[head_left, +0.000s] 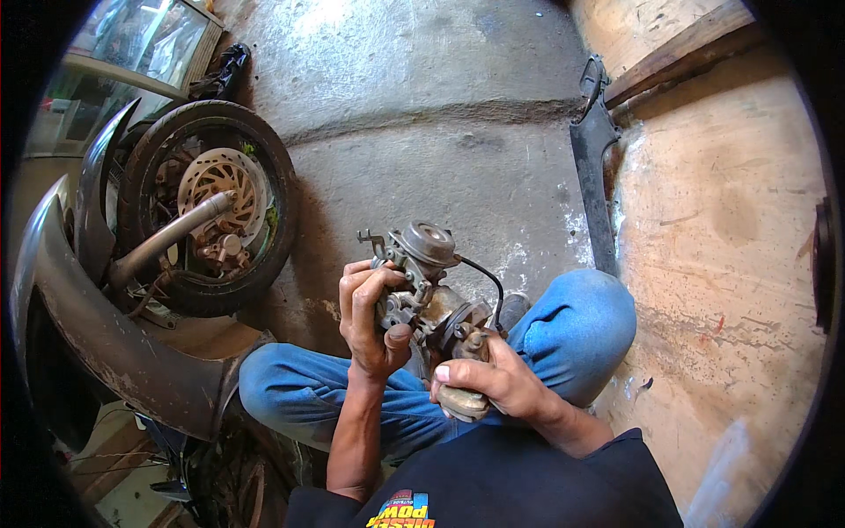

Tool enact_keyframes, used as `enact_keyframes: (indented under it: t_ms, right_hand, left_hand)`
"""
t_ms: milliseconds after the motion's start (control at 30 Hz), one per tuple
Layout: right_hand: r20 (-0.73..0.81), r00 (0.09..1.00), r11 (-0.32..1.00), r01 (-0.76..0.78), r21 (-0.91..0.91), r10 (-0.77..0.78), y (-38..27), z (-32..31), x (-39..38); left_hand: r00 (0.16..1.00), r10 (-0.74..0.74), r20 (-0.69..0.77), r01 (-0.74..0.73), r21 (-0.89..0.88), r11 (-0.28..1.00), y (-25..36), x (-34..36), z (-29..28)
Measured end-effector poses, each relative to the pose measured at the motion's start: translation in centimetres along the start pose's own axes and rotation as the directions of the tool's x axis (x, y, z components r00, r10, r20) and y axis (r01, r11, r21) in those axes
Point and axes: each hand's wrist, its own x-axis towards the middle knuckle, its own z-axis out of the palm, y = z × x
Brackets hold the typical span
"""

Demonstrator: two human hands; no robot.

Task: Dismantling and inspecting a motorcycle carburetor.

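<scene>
A grimy metal carburetor assembly (427, 246), with a round domed top, a bracket and a curved black hose, is held up over my crossed legs in blue jeans. My left hand (374, 321) is closed round its upper left side, thumb bent against the linkage. My right hand (497, 387) grips the lower body at the right, its thumb lying across a tarnished oval cap (462, 405). The undersides of the assembly and some of my fingertips are hidden.
At left are a motorcycle front wheel (282, 207) with brake disc and fork, scuffed dark fairing panels (132, 370) and a glass cabinet (141, 44). A long black plastic piece (591, 176) leans by the plywood wall (704, 220) at right. The floor (414, 79) is cracked concrete.
</scene>
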Motion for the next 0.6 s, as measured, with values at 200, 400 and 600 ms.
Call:
enact_keyframes:
  t_ms: [200, 400, 600]
  right_hand:
    - [0.005, 1.000, 1.000, -0.004, 0.006, 0.004, -0.1, 0.0, -0.2]
    - [0.010, 0.999, 0.999, -0.046, -0.012, 0.046, -0.2, -0.3, -0.1]
    - [-0.080, 0.994, 0.991, 0.068, -0.112, -0.077, 1.3, -0.3, 0.1]
  left_hand:
    - [1.000, 0.014, -0.012, -0.014, -0.009, 1.000, 0.4, 0.2, 0.0]
    - [1.000, -0.022, 0.018, 0.023, -0.039, 0.999, 0.3, 0.1, -0.2]
    - [0.985, -0.117, 0.124, 0.138, -0.177, 0.974, 0.1, 0.5, -1.2]
